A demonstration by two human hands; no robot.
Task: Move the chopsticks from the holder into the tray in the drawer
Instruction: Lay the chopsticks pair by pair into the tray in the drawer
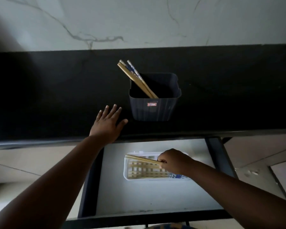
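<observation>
two batches of chopsticks, as we count it: a few in the holder (153, 103) on the black counter (56, 96), several already flat in the white tray (127, 176) in the open drawer (139, 195). right hand (173, 161) sits over the tray's right end, its fingers (163, 163) pinched on a pair of wooden chopsticks (142, 159) that slant up-left from the pinch, far tips over the tray's back-left corner, not yet laid flat. we judge this the placing step, mid-task. left hand (108, 123) lies flat on the counter, fingers straight and spread, holding nothing; the holder is just right of its thumb, not touching as far as we can tell. remaining chopsticks (135, 78), wood ones plus a blue-patterned pair, lean out of the holder up-left, tops well beyond those left fingers. handling, our guess: light, stiff, thin, smooth, so they roll and slide against each other; pinch them as a bundle near the thick top ends sticking out of the holder, keep them parallel, lower lengthwise into the tray. the holder looks light, may tip if pulled sideways.
</observation>
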